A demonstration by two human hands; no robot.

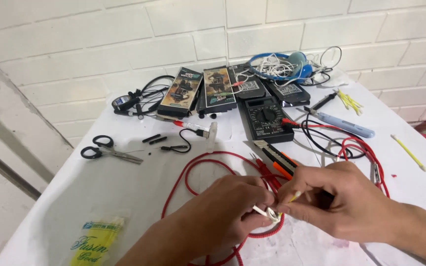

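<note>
My left hand (223,212) and my right hand (341,202) meet low in the middle of the white table (124,187). Between their fingertips they pinch a small white connector end (270,214) of a red braided cable (193,170), which loops across the table in front of them. My right hand also grips a thin yellow stick (295,196) between thumb and finger. Just behind my hands lie orange-and-black pliers (278,160).
A black multimeter (264,118) with red and black leads sits mid-table. Black-handled scissors (105,149) lie at the left. Boxed items (198,91), blue headphones (292,66), tangled wires, a blue pen-like tool (343,124) and yellow sticks (409,152) crowd the back and right. A plastic packet (94,241) lies front left.
</note>
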